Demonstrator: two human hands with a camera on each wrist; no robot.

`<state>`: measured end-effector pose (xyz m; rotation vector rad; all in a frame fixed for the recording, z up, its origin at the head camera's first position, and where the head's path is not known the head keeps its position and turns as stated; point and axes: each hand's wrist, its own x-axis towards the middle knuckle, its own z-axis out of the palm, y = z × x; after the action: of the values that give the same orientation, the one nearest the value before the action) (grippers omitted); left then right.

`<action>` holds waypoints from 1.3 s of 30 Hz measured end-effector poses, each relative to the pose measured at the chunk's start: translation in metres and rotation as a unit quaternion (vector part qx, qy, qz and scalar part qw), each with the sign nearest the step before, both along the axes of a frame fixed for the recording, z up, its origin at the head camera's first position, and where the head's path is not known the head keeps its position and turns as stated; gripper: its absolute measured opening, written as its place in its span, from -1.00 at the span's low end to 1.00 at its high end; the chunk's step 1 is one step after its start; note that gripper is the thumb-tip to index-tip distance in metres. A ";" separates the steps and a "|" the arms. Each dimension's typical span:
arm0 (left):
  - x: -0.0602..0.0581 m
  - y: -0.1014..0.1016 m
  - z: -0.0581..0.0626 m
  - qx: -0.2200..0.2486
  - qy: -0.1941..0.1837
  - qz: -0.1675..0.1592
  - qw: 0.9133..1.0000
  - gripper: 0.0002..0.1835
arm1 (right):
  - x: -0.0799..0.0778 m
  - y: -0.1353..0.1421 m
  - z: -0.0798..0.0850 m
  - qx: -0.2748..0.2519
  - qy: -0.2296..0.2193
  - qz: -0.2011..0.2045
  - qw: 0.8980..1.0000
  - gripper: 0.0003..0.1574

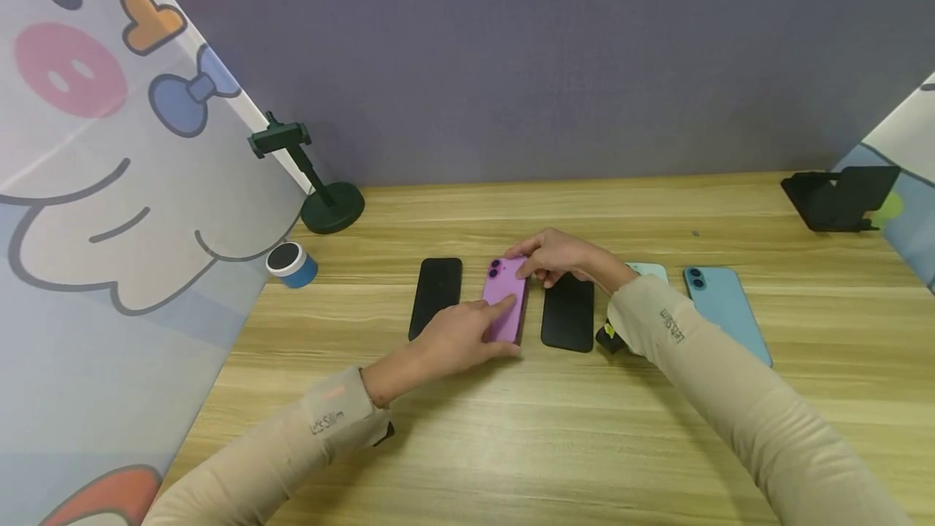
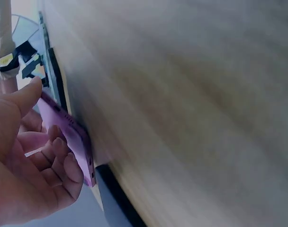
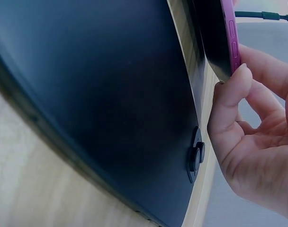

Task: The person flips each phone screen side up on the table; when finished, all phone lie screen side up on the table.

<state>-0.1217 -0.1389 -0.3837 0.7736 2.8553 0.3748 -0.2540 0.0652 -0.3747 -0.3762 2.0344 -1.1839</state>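
Observation:
A pink phone lies back side up between two black phones, its twin lenses at the far end. My right hand pinches its far right corner between thumb and fingers. In the right wrist view the pink side edge with buttons shows tilted up, its dark face below. My left hand holds the near part, thumb at the bottom end and index finger over the back. Its other fingers curl against the phone in the left wrist view. Below my right hand lies a black phone; the other black phone is beyond my left fingers.
To the right lie a pale phone, partly hidden by my sleeve, and a blue phone. A dark green phone stand and a blue-white jar stand at left. A black folding stand sits at the far right.

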 end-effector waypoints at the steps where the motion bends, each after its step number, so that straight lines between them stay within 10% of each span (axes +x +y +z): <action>1: 0.001 0.001 -0.001 -0.001 0.005 -0.001 1.000 -0.11 | 0.000 0.000 0.000 -0.001 0.000 0.000 1.000 -0.37; 20: 0.003 0.005 -0.008 -0.014 0.050 -0.022 0.998 -0.16 | -0.001 -0.001 0.000 0.002 0.000 -0.005 1.000 -0.38; 39: -0.005 -0.004 0.001 0.050 -0.006 -0.044 0.998 -0.25 | 0.001 0.009 0.001 -0.026 0.001 -0.004 1.000 -0.33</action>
<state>-0.1263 -0.1434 -0.3832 0.9095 2.7979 0.5099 -0.2530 0.0745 -0.3734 -0.3935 2.0117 -1.2430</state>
